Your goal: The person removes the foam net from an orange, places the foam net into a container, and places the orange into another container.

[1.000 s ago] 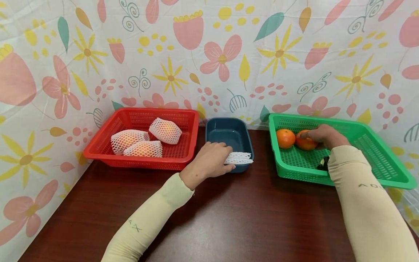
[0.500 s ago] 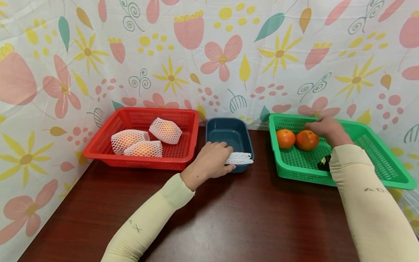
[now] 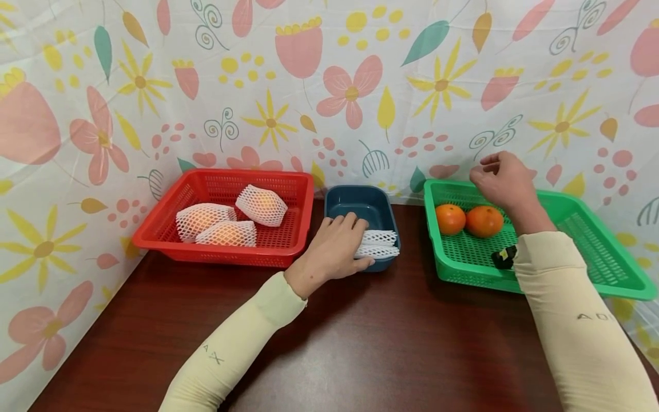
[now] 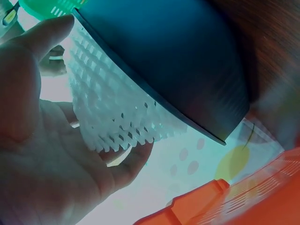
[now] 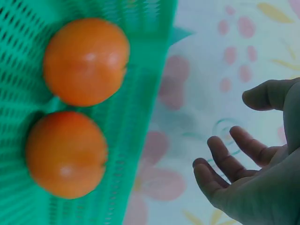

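My left hand (image 3: 337, 246) holds white foam fruit nets (image 3: 378, 243) at the front of a dark blue container (image 3: 360, 200). In the left wrist view the thumb reaches the container's rim, and the fingers curl at the other side of the mesh net (image 4: 112, 98). My right hand (image 3: 504, 177) hovers over the back edge of a green basket (image 3: 473, 277), holding nothing. Its fingers are loosely bent and apart from the thumb in the right wrist view. Two smooth, round orange fruits (image 5: 86, 61) lie side by side in that basket, below the hand.
At the left stands a red basket (image 3: 252, 257) holding three net-wrapped fruits (image 3: 261, 205). A black object (image 3: 503, 257) shows by the right sleeve. Behind the baskets hangs a flowered sheet (image 3: 329, 86). Dark wood table (image 3: 360, 337) lies in front.
My right hand has let go of the right-hand orange fruit and risen up and back out of the green basket. The left hand stays in place, its fingers lifted slightly.
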The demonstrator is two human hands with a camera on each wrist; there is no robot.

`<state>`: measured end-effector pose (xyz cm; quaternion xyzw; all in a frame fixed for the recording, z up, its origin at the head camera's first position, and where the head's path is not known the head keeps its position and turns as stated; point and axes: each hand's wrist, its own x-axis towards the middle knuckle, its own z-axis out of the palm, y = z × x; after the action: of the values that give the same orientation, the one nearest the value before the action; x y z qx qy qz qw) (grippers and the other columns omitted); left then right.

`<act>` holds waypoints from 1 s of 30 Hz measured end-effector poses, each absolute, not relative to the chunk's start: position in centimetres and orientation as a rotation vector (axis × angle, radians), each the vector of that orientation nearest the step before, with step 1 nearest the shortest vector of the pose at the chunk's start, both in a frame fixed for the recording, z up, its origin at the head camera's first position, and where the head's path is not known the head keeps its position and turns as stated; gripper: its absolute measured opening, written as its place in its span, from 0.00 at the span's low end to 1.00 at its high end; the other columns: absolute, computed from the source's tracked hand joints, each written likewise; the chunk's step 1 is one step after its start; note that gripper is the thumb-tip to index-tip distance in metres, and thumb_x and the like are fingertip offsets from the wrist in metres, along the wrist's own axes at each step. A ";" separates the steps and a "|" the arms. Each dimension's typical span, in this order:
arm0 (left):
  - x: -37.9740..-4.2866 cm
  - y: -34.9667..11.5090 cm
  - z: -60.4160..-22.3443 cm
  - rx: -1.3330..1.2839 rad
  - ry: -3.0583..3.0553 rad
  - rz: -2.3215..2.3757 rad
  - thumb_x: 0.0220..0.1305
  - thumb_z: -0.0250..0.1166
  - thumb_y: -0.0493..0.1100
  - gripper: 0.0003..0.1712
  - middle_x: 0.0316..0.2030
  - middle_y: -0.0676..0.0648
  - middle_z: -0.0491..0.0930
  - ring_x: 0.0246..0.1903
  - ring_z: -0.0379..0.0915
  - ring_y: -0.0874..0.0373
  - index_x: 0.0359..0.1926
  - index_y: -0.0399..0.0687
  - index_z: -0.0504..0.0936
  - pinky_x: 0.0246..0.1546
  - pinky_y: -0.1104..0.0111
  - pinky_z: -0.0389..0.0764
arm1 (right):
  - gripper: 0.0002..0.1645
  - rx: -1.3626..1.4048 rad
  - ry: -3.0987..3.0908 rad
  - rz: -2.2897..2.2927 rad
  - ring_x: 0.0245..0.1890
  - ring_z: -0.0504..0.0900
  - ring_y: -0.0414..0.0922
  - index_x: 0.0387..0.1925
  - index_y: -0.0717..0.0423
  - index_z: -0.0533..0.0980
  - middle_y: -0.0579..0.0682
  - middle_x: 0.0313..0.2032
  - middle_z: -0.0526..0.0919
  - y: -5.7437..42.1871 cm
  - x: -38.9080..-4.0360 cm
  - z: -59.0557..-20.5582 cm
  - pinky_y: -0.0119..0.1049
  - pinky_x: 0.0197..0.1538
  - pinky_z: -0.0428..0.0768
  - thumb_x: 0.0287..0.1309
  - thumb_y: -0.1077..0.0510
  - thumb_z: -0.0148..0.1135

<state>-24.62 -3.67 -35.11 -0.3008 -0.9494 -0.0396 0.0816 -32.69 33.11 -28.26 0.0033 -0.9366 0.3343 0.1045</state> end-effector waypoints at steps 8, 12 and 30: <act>-24.7 -3.8 -34.8 -0.857 -2.817 -0.104 0.62 0.69 0.72 0.48 0.64 0.45 0.74 0.60 0.72 0.51 0.72 0.50 0.71 0.61 0.52 0.75 | 0.38 0.107 -2.727 0.999 0.71 0.66 0.67 0.74 0.64 0.63 0.67 0.73 0.69 30.0 -31.6 -25.8 0.66 0.66 0.70 0.73 0.47 0.52; -24.7 -3.9 -34.5 -0.859 -2.820 -0.111 0.62 0.69 0.72 0.47 0.64 0.46 0.75 0.60 0.72 0.51 0.72 0.51 0.72 0.61 0.53 0.75 | 0.36 0.151 -2.670 1.008 0.69 0.69 0.66 0.74 0.63 0.66 0.66 0.71 0.71 28.7 -30.6 -25.6 0.66 0.68 0.70 0.74 0.47 0.55; -23.6 -5.2 -32.0 -0.878 -2.766 -0.331 0.63 0.71 0.69 0.43 0.61 0.48 0.76 0.57 0.74 0.55 0.71 0.53 0.75 0.54 0.59 0.76 | 0.25 0.403 -2.327 1.011 0.64 0.76 0.59 0.65 0.63 0.76 0.60 0.63 0.79 23.7 -26.6 -26.9 0.63 0.67 0.73 0.73 0.56 0.62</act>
<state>-23.58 -5.17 -32.04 -0.2988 -0.9412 -0.1125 0.1100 -26.56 23.73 -26.88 0.1506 -0.8689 0.3777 0.2822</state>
